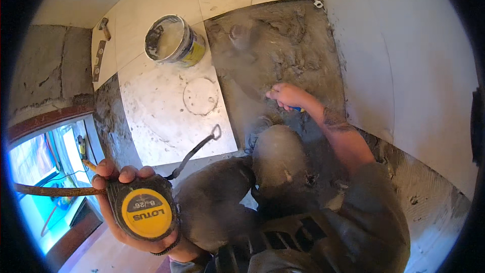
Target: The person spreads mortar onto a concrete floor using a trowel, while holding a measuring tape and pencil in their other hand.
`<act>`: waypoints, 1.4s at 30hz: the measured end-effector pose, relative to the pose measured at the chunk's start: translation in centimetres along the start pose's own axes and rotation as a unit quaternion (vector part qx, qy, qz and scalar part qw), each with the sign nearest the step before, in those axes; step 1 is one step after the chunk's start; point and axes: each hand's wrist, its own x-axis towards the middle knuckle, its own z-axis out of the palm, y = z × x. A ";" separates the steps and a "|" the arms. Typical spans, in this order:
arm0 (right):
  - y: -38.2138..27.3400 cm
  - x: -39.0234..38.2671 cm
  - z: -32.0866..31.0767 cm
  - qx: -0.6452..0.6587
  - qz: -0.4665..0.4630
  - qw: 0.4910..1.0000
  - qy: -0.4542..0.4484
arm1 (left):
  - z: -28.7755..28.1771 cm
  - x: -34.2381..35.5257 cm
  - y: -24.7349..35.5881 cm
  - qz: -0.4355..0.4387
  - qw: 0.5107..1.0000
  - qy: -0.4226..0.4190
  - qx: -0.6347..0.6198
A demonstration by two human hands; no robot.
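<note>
The left hand (106, 211) was wrapped around a tape measure (146, 213), black with a yellow face, held up close at the lower left, well above the floor. A dark strap (194, 154) ran from the tape measure toward the floor tiles, ending in a metal ring; a brown strip (58, 190) stretched from its other side toward the window (33, 156). Farther forward, the right hand (289, 96) was curled tight around a tool's blue and yellow handle (298, 108), just over the wet mortar (293, 45); haze kept me from telling what its working end was. Left of the mortar lay a white tile (166, 121) with a round stain on it, and behind that stain stood a bucket (194, 53) of pale stuff, upright. Off to the far left, a hammer (105, 29) and a level (99, 61) lay near each other, close to the wall (38, 71).
</note>
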 end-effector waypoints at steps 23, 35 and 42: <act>-23.7 6.8 -8.4 -0.591 -0.100 0.756 0.264 | -1.9 -2.3 1.8 0.078 0.994 0.041 -0.059; -24.6 8.7 -8.3 -0.638 -0.088 0.723 0.249 | -2.7 -2.3 2.6 0.106 0.989 0.096 -0.035; -25.9 9.0 -8.5 -0.628 -0.100 0.724 0.268 | -2.8 -2.1 2.3 0.107 0.990 0.088 -0.039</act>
